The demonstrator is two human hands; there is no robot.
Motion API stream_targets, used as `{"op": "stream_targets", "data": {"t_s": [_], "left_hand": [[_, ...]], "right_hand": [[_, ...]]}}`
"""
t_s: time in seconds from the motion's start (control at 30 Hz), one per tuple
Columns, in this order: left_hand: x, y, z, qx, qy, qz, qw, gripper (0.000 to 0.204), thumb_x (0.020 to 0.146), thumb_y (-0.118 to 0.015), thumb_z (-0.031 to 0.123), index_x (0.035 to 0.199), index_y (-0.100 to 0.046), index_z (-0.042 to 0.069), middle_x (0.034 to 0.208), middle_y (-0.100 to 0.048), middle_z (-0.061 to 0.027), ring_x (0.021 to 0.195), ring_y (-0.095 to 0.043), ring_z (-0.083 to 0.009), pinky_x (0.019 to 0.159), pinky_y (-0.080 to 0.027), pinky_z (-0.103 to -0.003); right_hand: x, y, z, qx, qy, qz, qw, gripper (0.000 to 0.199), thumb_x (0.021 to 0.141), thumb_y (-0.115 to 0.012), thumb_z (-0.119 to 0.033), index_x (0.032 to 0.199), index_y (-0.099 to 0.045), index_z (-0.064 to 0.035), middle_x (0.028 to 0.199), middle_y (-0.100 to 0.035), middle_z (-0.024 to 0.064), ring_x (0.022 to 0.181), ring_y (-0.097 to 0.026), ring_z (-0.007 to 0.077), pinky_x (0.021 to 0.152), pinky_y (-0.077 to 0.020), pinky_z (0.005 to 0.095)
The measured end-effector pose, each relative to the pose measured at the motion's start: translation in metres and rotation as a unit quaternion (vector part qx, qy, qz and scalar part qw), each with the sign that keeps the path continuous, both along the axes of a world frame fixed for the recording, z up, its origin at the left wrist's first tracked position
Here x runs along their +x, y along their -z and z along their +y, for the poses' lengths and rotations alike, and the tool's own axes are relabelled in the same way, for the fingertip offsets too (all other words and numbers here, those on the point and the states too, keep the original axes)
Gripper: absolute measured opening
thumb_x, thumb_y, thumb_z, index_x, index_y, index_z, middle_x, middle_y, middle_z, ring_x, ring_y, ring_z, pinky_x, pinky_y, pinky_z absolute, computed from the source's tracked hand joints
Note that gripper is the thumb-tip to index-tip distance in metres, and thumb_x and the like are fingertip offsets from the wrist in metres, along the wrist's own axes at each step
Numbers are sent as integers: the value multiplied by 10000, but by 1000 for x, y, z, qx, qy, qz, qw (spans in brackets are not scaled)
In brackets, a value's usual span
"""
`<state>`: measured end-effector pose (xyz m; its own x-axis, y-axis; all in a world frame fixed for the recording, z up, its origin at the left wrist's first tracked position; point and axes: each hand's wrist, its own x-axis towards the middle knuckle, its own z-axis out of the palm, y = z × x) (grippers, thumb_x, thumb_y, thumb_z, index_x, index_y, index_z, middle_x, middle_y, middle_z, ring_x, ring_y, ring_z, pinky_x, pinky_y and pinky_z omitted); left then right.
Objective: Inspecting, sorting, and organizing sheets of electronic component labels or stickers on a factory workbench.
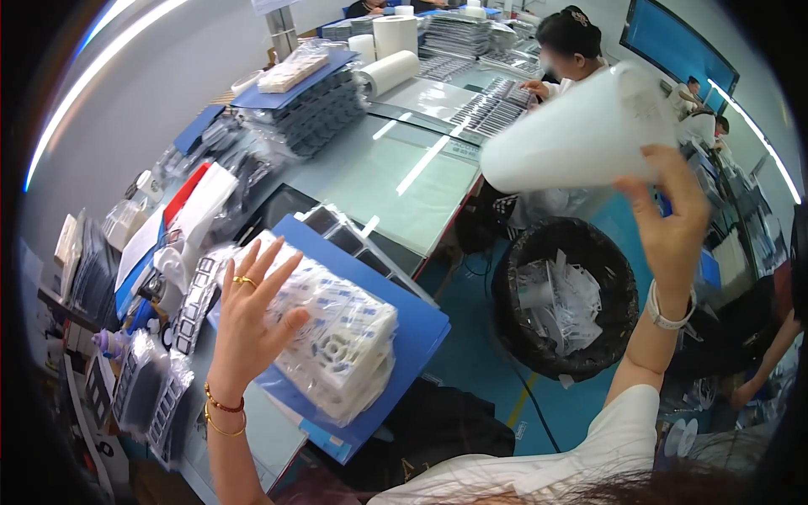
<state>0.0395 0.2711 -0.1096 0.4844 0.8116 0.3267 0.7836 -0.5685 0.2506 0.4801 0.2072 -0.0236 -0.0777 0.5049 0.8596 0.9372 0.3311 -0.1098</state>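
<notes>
My right hand (673, 206) is raised at the right, thumb and fingers closed on the near end of a white roll (572, 139). The roll is wide, slightly see-through and smeared by motion; whether it is film or paper I cannot tell. My left hand (257, 311), fingers spread, is over a clear plastic bag of white parts (337, 349) with blue markings. Whether the palm touches the bag is hidden. The bag lies on blue boards (421, 324) at the table's near end.
A black-lined bin (505, 290) with white scraps stands on the floor below the roll. Stacked grey trays (316, 114) and white rolls (394, 38) stand on the far table. A co-worker (572, 46) handles parts there. Frames in plastic (156, 387) lie at the left.
</notes>
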Motion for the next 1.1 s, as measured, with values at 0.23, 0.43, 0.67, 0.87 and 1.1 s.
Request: {"op": "stream_targets", "data": {"t_s": [0.23, 0.43, 0.67, 0.87, 1.1], "left_hand": [[26, 13, 7, -47, -1, 24, 999, 511, 851, -647, 392, 1314, -674, 178, 1473, -549, -100, 1423, -418, -343, 1225, -135, -528], [29, 15, 15, -63, -33, 40, 997, 582, 896, -529, 555, 1292, -682, 157, 1451, -560, -108, 1433, -407, -331, 1232, -112, -515], [32, 21, 25, -76, -34, 79, 993, 636, 920, -457, 588, 1263, -681, 103, 1430, -559, -148, 1426, -401, -368, 1222, -110, -536], [-9, 47, 42, 38, 49, 211, 975, 244, 953, -629, 146, 1181, -606, 62, 1412, -542, -261, 1343, -500, -464, 1156, -278, -626], [11, 33, 39, -45, 30, 162, 985, 514, 940, -518, 421, 1302, -586, 64, 1471, -488, -255, 1403, -410, -453, 1187, -207, -597]], "right_hand": [[41, 144, 79, -263, -41, 42, 963, 287, 779, -836, -204, 797, -637, 2, 792, -634, 145, 726, -612, 327, 661, -488, 393], [-1, 332, 148, -433, -117, 9, 894, 347, 793, -788, -370, 797, -708, -32, 756, -688, 172, 719, -674, 399, 667, -538, 473], [-69, 656, 201, -562, 4, -182, 807, 280, 882, -543, -183, 1057, -742, -93, 1054, -716, 170, 939, -695, 391, 767, -524, 600], [-38, 785, 190, -455, 118, 4, 883, 305, 915, -538, -150, 1137, -736, -85, 1161, -705, 199, 1040, -684, 390, 851, -531, 574], [-47, 804, 205, -675, 131, 51, 725, 241, 936, -538, -152, 1029, -753, -96, 1035, -728, 169, 941, -710, 350, 784, -562, 513]]}}
